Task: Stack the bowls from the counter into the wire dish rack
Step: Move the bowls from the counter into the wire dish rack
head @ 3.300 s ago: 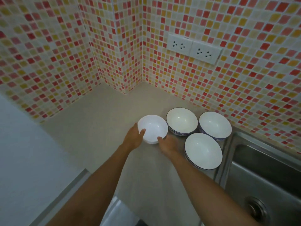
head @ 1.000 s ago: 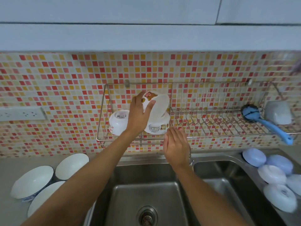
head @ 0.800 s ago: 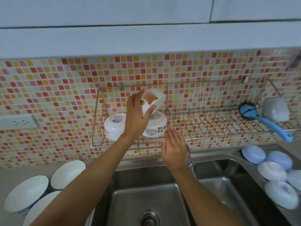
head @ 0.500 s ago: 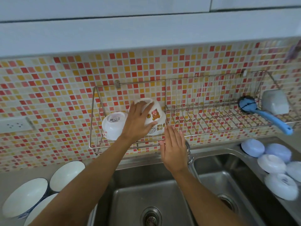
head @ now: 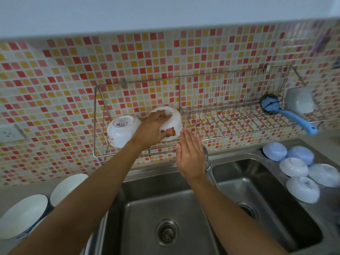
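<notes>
A wire dish rack (head: 230, 78) hangs on the tiled wall above the sink. In its left part a white bowl with cartoon pictures (head: 173, 120) sits upside down, stacked over another bowl that is mostly hidden. My left hand (head: 150, 129) rests on its upturned base and side. Another white bowl (head: 122, 130) lies tilted to its left in the rack. My right hand (head: 189, 153) hovers open just below the rack's front rail, holding nothing. White bowls with blue rims (head: 22, 216) (head: 68, 186) stand on the counter at the lower left.
A double steel sink (head: 184, 208) lies below the rack, with a tap (head: 208, 162) behind my right hand. A blue brush (head: 288, 115) and a grey container (head: 299, 100) sit in the rack's right end. Several pale upturned bowls (head: 301, 173) rest right of the sink. A wall socket (head: 9, 133) is at left.
My left hand carried the white bowl from the counter, turned it upside down and lowered it onto the bowl in the rack. My right hand stayed open below the rack.
</notes>
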A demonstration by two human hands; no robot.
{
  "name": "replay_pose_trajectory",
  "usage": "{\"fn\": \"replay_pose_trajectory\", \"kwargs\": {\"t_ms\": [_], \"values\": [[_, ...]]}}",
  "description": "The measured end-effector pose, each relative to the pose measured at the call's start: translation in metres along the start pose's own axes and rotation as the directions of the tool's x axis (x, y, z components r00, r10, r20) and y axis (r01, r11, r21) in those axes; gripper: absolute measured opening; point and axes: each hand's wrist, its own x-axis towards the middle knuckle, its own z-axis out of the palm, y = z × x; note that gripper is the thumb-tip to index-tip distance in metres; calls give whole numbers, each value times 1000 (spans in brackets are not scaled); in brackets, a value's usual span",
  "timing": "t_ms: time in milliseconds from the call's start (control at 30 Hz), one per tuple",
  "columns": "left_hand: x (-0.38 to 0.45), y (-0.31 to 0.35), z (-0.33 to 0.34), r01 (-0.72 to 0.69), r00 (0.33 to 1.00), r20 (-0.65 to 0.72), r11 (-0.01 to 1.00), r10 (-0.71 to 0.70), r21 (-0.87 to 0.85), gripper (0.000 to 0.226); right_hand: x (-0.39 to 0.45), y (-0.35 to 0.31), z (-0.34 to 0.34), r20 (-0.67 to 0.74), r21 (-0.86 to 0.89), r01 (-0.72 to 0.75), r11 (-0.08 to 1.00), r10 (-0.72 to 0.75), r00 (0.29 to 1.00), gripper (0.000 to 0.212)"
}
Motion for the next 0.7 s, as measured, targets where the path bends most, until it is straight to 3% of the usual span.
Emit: {"fn": "replay_pose_trajectory", "kwargs": {"t_ms": [133, 300, 467, 600, 700], "values": [[2, -5, 5, 17, 1000, -17, 1000, -17, 0, 73, 0, 1, 2, -11, 6, 0, 1000, 0, 1000, 41], [11, -1, 9, 104, 989, 103, 993, -109, 51, 78, -2, 2, 5, -13, 8, -4, 1000, 4, 1000, 40], [17, 0, 8, 107, 977, 192, 993, -95, -51, 72, -1, 2, 4, -18, 14, -4, 1000, 4, 1000, 39], [4, 0, -8, 161, 986, 62, 977, -154, -141, 61, -2, 2, 4, -18, 26, -6, 1000, 6, 1000, 40], [-18, -17, -20, 296, 951, -107, 954, -290, 42, 54, -3, 2, 5, -16, 35, -7, 999, 8, 1000, 40]]}}
